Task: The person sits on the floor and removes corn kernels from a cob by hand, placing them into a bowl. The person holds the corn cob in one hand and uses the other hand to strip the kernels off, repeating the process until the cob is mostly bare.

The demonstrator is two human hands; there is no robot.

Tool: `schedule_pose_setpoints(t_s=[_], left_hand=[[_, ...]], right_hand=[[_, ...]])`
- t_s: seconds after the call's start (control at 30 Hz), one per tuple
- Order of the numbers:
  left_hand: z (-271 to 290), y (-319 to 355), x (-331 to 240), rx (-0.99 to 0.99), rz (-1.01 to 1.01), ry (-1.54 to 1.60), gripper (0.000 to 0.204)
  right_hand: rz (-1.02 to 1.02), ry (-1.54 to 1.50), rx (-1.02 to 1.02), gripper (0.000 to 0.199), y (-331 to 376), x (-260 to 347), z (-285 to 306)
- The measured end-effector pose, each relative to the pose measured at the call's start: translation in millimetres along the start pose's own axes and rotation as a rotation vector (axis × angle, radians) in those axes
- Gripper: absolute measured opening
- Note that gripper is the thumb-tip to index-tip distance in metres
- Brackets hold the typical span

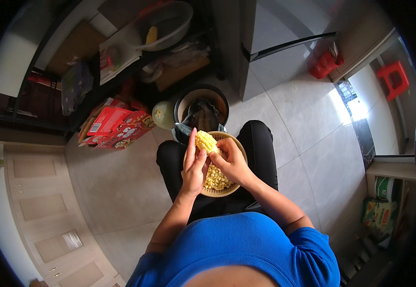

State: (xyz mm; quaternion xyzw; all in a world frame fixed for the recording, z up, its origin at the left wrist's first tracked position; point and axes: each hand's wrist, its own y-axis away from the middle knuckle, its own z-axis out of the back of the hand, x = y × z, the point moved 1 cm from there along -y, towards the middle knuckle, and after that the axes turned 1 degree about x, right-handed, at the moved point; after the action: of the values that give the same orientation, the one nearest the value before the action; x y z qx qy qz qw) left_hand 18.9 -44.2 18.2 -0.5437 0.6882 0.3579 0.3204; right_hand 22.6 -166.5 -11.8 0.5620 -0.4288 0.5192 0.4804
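A yellow ear of corn (205,140) is held above a tan basket (220,193) on my lap. My left hand (193,168) is closed around the ear's left side, with a finger stretched along it. On the other side, my right hand (232,163) grips the ear's near end, its thumb pressed against the kernels. Loose corn kernels (216,179) lie in the basket under both hands. Part of the ear and the basket's middle are hidden by my fingers.
Just beyond the basket stands a round bin (224,103) with a dark bag (202,115), beside a pale green melon (163,115). Red cartons (122,126) lie left of it. A translucent bowl (179,28) on the shelf holds another corn ear (152,35). A refrigerator (284,28) stands far right.
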Motion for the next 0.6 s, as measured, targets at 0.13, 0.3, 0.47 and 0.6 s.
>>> schedule_pose_setpoints(t_s=[0.13,0.3,0.47,0.6], left_hand=[[-6.6,1.0,-7.6,0.032,0.056,0.035,0.062],[-8.8,2.0,-11.2,0.013,0.110,-0.010,0.065],[-9.6,1.9,-7.8,0.032,0.064,-0.028,0.063],[-8.9,1.8,-4.0,-0.012,0.073,-0.071,0.062]], right_hand=[[-0.036,-0.189,-0.007,0.029,-0.3,1.8,0.1],[-0.240,-0.443,0.105,0.020,1.4,15.4,1.9],[-0.329,-0.539,0.014,0.021,0.0,30.3,1.6],[-0.393,-0.538,-0.037,0.021,-1.4,34.3,-2.3]])
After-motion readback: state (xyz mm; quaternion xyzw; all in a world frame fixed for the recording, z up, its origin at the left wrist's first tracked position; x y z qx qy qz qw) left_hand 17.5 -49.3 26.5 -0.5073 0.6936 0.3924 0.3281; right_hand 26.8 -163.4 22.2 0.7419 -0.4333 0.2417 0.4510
